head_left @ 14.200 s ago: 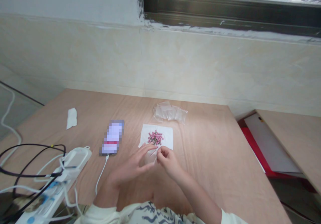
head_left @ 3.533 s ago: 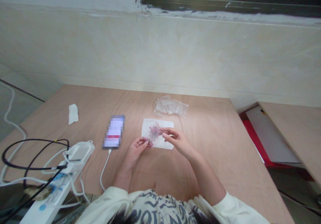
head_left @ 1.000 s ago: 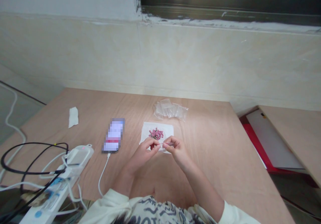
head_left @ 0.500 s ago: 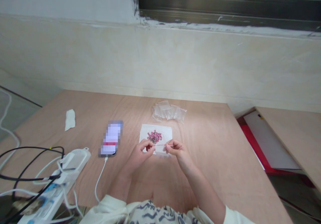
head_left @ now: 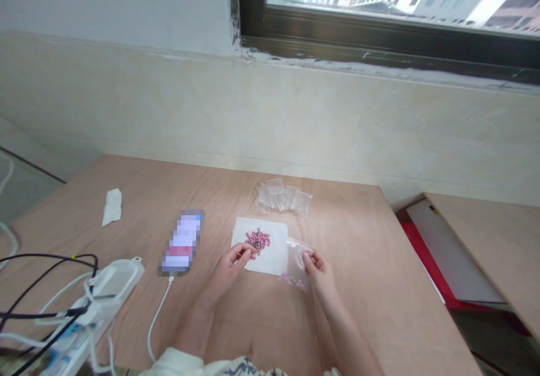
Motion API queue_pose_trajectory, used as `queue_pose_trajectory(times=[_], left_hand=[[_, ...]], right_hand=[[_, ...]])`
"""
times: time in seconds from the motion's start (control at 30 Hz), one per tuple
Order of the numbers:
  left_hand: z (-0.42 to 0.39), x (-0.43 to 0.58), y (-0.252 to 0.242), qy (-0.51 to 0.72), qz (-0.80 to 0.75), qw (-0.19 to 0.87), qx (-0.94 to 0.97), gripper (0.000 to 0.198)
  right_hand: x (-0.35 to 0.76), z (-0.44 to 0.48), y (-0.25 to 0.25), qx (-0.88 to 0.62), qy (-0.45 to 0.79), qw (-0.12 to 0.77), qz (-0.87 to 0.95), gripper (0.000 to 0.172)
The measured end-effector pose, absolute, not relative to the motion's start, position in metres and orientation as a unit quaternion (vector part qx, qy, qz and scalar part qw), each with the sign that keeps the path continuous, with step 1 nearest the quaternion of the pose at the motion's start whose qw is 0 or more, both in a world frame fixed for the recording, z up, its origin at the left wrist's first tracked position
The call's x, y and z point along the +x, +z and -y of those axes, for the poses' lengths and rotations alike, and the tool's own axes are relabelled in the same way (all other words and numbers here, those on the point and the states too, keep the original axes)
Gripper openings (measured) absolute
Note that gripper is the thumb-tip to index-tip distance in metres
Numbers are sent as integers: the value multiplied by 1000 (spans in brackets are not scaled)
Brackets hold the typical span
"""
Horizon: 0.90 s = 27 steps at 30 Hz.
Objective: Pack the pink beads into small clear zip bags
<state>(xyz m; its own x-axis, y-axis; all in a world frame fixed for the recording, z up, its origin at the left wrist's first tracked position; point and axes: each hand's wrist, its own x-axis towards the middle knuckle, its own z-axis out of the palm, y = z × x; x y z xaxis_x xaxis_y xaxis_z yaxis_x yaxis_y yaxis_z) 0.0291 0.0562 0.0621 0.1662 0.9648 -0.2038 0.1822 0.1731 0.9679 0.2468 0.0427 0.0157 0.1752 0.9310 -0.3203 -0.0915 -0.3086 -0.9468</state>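
Observation:
Pink and dark beads lie in a small heap on a square white sheet. At the heap's lower left edge, my left hand has thumb and fingers pinched together; whatever is between them is too small to make out. My right hand grips a small clear zip bag by its right side, beside the sheet. A few pink pieces show at the bottom of that bag.
Several clear zip bags lie farther back. To the left are a phone on a white charging cable, a crumpled white tissue and a power strip with tangled cords. A wall and window frame stand behind the table.
A thin red thread stretched between both hands is no longer visible there. My right hand has moved right and down and now holds the clear bag. The view has tilted slightly up.

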Motion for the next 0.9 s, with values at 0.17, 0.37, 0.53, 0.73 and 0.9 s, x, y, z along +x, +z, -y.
queue_pose_trajectory(times=[0.17,0.37,0.53,0.73,0.9], left_hand=[[-55,15,58,361,-553,541,522,23],[-55,16,51,356,-557,541,521,24],[-54,16,56,356,-542,537,539,23],[-54,11,58,358,-562,538,517,23],[-59,26,59,370,-527,588,490,33]], right_hand=[[302,-73,17,-841,196,270,427,27],[264,-127,21,-783,33,211,584,44],[242,-157,13,-755,40,197,624,35],[264,-133,39,-752,112,388,521,29],[246,-80,57,-595,441,489,460,24]])
